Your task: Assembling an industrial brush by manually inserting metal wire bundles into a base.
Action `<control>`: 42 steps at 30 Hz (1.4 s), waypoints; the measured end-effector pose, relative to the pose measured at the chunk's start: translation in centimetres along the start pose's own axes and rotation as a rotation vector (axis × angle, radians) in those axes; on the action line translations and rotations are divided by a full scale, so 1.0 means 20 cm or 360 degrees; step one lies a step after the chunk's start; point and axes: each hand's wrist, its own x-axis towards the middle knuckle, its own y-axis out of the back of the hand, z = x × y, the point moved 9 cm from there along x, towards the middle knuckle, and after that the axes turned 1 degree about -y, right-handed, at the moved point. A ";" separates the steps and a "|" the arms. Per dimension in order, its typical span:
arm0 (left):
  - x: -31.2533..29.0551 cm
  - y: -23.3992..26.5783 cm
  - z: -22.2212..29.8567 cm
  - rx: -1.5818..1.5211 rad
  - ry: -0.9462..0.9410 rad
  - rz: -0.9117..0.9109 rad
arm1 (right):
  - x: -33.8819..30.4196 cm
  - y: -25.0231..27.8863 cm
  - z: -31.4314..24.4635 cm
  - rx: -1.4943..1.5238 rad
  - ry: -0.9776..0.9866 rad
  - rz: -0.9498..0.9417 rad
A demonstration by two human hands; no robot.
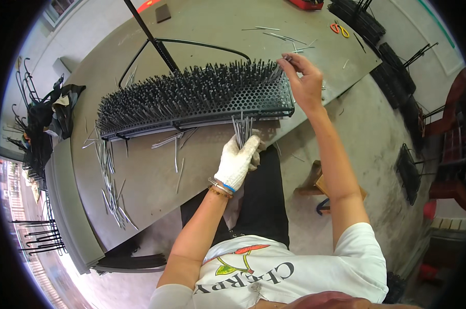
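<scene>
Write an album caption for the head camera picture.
Gloved left hand grips thin grey rods while the bare right hand hovers by a perforated black rack.

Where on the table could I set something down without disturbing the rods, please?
Bare tabletop shows behind the black rack, between the curved bar and the loose rods farther right. Another patch lies in front, between the left rod heap and a lone rod. The rack's left and middle are crowded with upright rods.
</scene>
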 end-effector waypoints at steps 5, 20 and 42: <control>0.00 -0.01 0.00 0.0017 -0.0005 0.0000 | -0.02 -0.06 0.06 -0.0066 -0.0013 0.0008; 0.02 0.01 -0.05 -0.0259 0.0020 -0.0166 | 0.00 -0.08 0.01 -0.0151 -0.0001 -0.0002; 0.00 0.03 0.06 -0.0368 -0.0141 -0.0150 | -0.30 -0.26 -0.17 0.0120 -0.0271 -0.0683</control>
